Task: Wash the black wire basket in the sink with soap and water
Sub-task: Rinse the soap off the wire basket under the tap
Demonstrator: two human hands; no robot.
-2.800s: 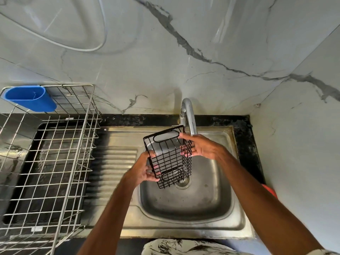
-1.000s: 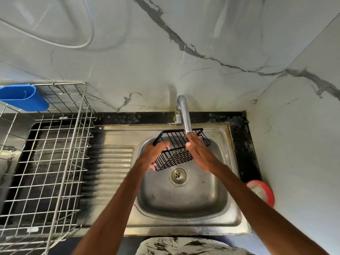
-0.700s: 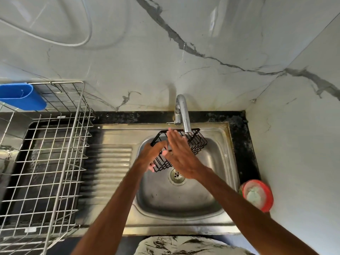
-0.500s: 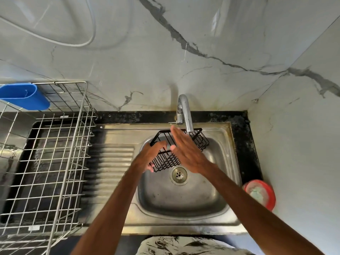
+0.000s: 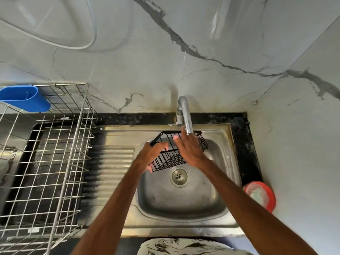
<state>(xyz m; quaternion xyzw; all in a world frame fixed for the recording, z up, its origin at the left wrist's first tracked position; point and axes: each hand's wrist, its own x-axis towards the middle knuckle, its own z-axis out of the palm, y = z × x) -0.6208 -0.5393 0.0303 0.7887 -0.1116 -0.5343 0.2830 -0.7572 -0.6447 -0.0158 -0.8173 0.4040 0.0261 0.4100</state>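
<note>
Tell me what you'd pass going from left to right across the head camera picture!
Wire dish rack → ridged draining board → left hand → right hand → red dish. The black wire basket and the tap overlap the hands, so they are left out.

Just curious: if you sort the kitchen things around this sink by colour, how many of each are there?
Silver: 3 (stainless steel sink, curved chrome tap, large wire dish rack)
Black: 1 (black wire basket)
Blue: 1 (blue plastic holder)
Red: 1 (round red tub)
Total: 6
</note>
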